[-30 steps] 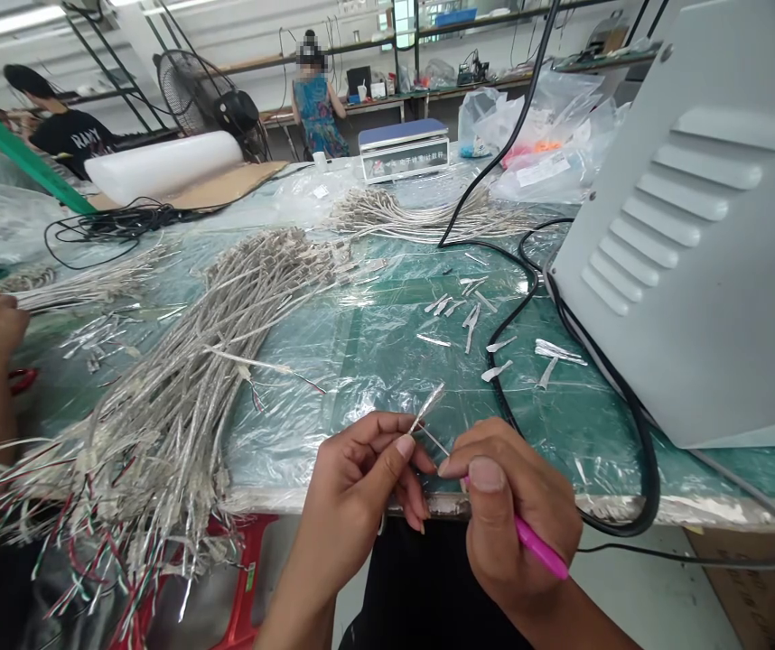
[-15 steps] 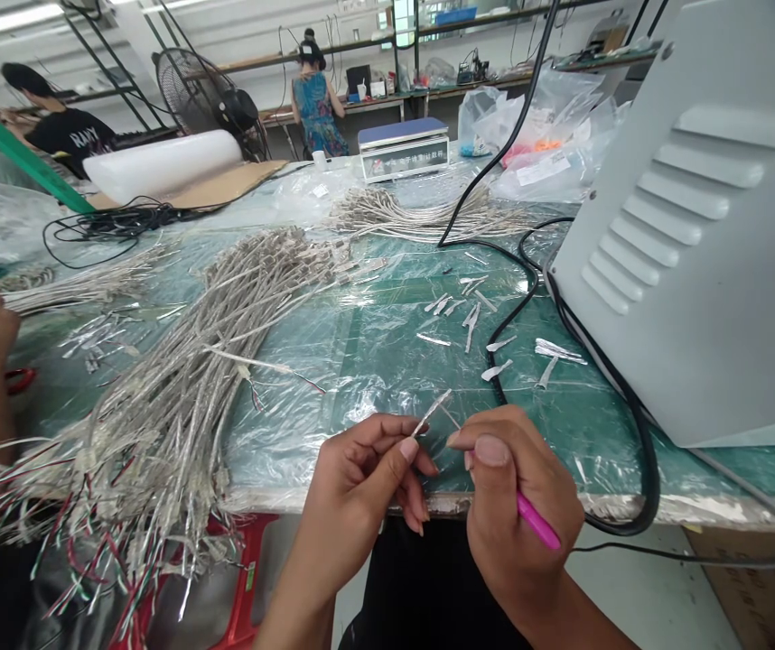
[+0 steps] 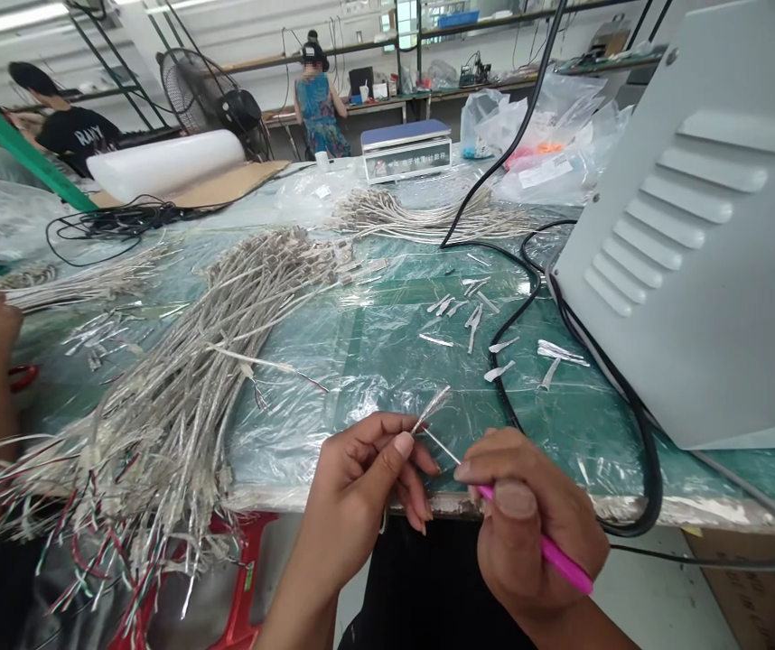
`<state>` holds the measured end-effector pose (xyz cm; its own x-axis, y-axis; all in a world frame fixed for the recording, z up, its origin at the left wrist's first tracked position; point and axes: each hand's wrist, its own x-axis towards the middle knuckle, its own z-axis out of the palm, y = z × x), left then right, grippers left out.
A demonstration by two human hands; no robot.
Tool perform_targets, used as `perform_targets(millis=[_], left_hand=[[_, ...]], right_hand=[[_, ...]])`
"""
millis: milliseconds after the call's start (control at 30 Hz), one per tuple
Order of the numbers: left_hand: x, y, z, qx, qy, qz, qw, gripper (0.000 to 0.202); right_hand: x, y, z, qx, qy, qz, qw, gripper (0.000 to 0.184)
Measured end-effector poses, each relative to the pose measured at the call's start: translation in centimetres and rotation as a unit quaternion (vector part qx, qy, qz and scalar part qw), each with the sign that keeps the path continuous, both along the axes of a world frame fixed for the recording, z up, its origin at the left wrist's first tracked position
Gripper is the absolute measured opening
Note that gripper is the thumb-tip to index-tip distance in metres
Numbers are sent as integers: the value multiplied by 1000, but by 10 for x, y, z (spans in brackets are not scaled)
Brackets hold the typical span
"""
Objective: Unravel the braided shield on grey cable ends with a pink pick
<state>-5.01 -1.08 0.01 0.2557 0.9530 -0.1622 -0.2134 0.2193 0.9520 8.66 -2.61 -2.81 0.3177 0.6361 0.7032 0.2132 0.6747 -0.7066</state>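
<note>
Your left hand [image 3: 364, 483] pinches the silvery cable end [image 3: 436, 403] between thumb and forefinger, just above the table's near edge. Your right hand [image 3: 540, 519] grips the pink-handled tool [image 3: 567, 566], thin shaft angled up to the strands just past your left fingertips. This piece looks partway: strands fan out loose, no coloured wires visible among them. Foil scraps [image 3: 564, 354] on the green mat [image 3: 387, 352] suggest you have other pieces behind you. On your left, the big cable bundle [image 3: 245, 298] has coloured wires [image 3: 79, 551] bared at many near ends, so those look further along. You can't count finished ones from here; the far bundle [image 3: 421, 217] hides its state too, so what's left is unclear.
</note>
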Motion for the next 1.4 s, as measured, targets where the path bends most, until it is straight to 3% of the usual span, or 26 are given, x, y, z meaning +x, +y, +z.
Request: perform_targets(millis=[633,1400], left_hand=[[0,0,0,3,-2,-2,1000,13],[0,1,-3,0,-9,-5,1000,13]], right_hand=[[1,2,5,-24,-22,24,999,22],[0,2,4,-42,-12,0,999,21]])
